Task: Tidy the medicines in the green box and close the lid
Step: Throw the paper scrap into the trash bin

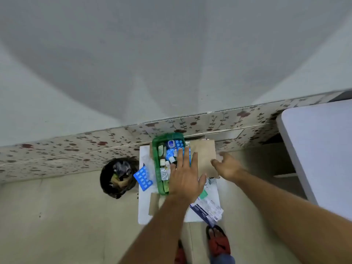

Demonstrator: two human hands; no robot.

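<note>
The green box point(156, 159) stands open on a small white table point(144, 208), filled with several small bottles, tubes and blue blister packs. My left hand point(185, 174) lies flat over the box's near right part, fingers spread, holding nothing that I can see. My right hand point(227, 165) hovers to the right over a brown cardboard sheet point(203, 155), fingers loosely curled and empty. A blue blister pack point(143, 178) lies on the table left of the box. Printed medicine cartons and leaflets point(207, 208) lie at the table's near right.
A black bin point(118, 177) lined with a bag and holding rubbish stands on the floor left of the table. A flower-patterned strip point(76, 149) runs along the wall base. A white tabletop point(320, 149) is at the right. My feet in red sandals point(218, 242) are below.
</note>
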